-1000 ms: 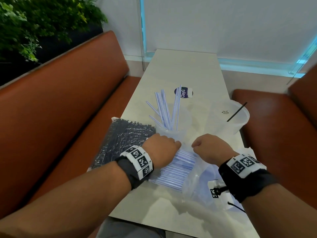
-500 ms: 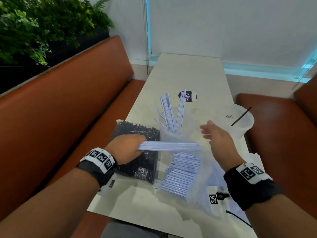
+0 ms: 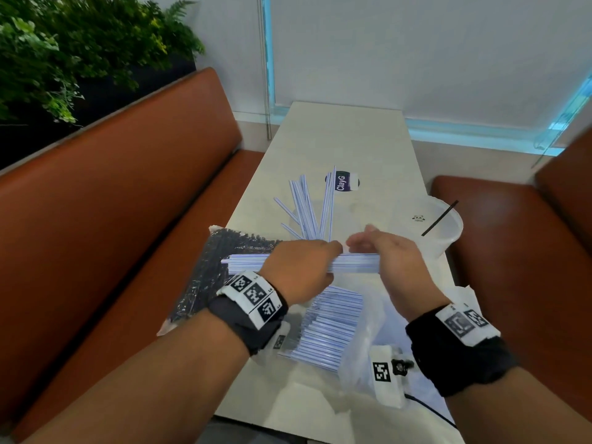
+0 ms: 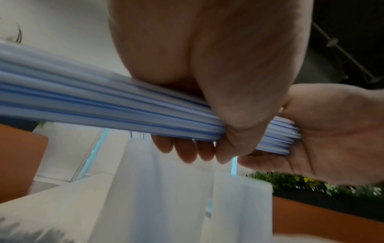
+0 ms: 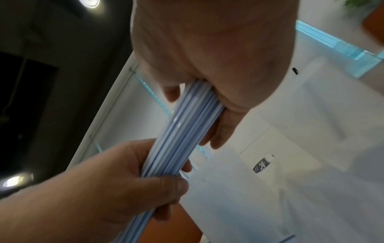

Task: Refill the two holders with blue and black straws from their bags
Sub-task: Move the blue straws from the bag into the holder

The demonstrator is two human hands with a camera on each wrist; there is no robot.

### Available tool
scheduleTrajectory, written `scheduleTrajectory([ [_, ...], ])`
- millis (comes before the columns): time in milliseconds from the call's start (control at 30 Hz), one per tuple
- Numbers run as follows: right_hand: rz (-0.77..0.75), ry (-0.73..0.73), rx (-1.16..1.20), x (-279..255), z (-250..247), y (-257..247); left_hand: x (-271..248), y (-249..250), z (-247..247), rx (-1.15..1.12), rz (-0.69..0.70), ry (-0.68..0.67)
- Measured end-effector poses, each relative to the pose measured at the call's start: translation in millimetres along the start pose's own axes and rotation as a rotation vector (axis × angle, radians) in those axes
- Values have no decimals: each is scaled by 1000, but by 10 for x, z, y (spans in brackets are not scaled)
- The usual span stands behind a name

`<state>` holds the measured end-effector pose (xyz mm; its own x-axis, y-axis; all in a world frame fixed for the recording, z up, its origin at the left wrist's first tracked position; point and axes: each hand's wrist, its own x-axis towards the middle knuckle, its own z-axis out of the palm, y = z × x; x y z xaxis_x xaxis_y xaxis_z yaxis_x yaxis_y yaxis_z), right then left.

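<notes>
A bundle of blue straws (image 3: 246,262) lies level above the table, and my left hand (image 3: 301,267) grips its middle. My right hand (image 3: 384,261) curls round its right end. The left wrist view shows the left fingers (image 4: 182,148) wrapped under the bundle (image 4: 104,105) and the right palm (image 4: 332,131) against the straw ends. The open blue straw bag (image 3: 333,322) lies below the hands. Left of it is the black straw bag (image 3: 208,277). Behind my hands a clear holder, itself hard to make out, holds several blue straws (image 3: 312,213). The right holder (image 3: 448,225) holds one black straw (image 3: 439,219).
Orange benches (image 3: 112,219) run along both sides of the narrow pale table (image 3: 336,139). A round ClayG sticker (image 3: 342,182) lies beyond the holders. A white marker tag with a black cable (image 3: 384,373) rests near the table's front edge. Green plants (image 3: 64,59) stand behind the left bench.
My left hand drew a bundle of blue straws out of the bag and brought it up to the middle. My right hand, open half a second ago, now holds its right end.
</notes>
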<state>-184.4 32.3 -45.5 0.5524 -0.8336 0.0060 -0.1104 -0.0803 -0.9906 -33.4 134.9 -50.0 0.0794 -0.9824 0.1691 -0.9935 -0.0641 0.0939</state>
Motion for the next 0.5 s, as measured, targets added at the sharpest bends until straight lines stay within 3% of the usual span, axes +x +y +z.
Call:
scheduleTrajectory([
  [67,37,110,205,23,-68,-57,5,-33,-141,-98,-44,34],
  [133,95,151,404,42,-127,-95,-1,-63,-339,-355,-96,120],
  [267,260,112,506,2,-29,-95,55,147,-834,-1202,-93,567],
  [367,334,111,586,-14,37,-166,207,246,-1017,-1570,43,802],
  [433,365,75,679,-24,77,-223,297,324,-997,-1711,52,851],
  [500,379,-18,756,-46,121,-303,352,412,-919,-1752,-37,783],
])
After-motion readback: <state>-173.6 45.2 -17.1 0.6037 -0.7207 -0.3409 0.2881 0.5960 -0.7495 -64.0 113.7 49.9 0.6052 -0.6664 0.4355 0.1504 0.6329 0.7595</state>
